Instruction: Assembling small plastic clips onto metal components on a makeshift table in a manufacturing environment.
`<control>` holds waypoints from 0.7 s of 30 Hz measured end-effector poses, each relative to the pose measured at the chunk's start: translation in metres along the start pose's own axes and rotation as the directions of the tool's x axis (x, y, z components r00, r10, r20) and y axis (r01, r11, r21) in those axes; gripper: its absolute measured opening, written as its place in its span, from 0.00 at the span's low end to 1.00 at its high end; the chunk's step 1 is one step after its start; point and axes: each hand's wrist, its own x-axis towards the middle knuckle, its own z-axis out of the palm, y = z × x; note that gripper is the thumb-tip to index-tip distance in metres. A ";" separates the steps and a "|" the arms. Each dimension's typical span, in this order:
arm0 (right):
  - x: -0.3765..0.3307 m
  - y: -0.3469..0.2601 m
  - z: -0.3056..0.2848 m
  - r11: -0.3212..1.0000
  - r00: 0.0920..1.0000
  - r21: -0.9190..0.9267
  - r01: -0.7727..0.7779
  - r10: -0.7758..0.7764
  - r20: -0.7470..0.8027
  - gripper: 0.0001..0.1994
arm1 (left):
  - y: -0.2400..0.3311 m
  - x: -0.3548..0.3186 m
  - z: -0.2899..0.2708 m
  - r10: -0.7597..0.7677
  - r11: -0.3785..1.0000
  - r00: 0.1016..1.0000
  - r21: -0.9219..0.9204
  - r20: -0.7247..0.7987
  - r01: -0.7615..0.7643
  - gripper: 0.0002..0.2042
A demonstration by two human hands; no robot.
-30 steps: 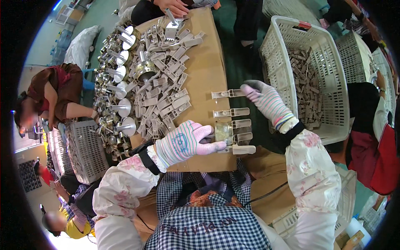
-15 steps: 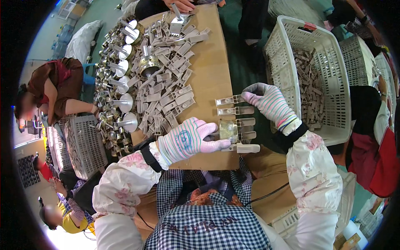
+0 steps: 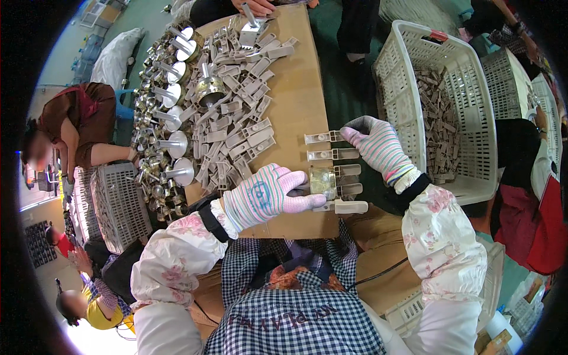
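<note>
Several beige-grey plastic clips lie side by side in a column along the right edge of the cardboard-topped table. My right hand (image 3: 378,147), in a striped knit glove, pinches the outer end of the farthest clip (image 3: 320,137) between thumb and fingers. A second clip (image 3: 329,155) lies just nearer. My left hand (image 3: 265,196), gloved alike, is closed at the side of a brass-coloured metal cylinder (image 3: 322,183). This cylinder covers the inner ends of the nearer clips. The nearest clip (image 3: 350,206) sticks out past the table edge. My left fingers partly hide their grip.
A heap of loose clips (image 3: 236,127) covers the table's left half, beside metal fixtures with handles and round discs (image 3: 177,144). A white basket (image 3: 486,124) of clips stands to the right. Across the table is another person's hand (image 3: 255,7). Other people sit at the left.
Both hands stay almost where they were, my right still at the farthest clip. The column of clips and the metal cylinder appear shifted very slightly left and away from me.
</note>
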 end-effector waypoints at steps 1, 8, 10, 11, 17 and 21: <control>0.000 0.001 0.002 1.000 1.000 0.008 0.002 -0.002 -0.006 0.14 | 0.000 0.000 0.000 -0.002 1.000 1.000 -0.012 0.005 0.002 0.25; 0.001 0.003 0.006 0.999 1.000 0.041 -0.008 0.009 -0.022 0.13 | 0.001 0.001 0.000 -0.020 0.999 1.000 -0.029 0.009 0.020 0.26; 0.000 0.006 0.006 0.999 0.999 0.035 0.006 -0.005 -0.032 0.13 | 0.002 0.002 -0.002 -0.015 1.000 1.000 0.000 0.001 0.015 0.26; 0.000 0.008 0.007 0.999 0.999 0.028 0.024 -0.023 -0.037 0.12 | 0.002 0.002 -0.003 -0.017 1.000 1.000 0.001 -0.009 0.017 0.26; 0.002 0.013 0.007 0.996 1.000 0.088 0.020 -0.020 -0.002 0.13 | 0.003 0.001 -0.006 -0.017 1.000 1.000 -0.010 0.023 0.017 0.28; -0.016 -0.017 -0.012 0.977 0.971 0.126 0.170 -0.144 -0.193 0.15 | 0.001 0.000 -0.002 -0.016 0.999 1.000 -0.028 0.007 0.017 0.28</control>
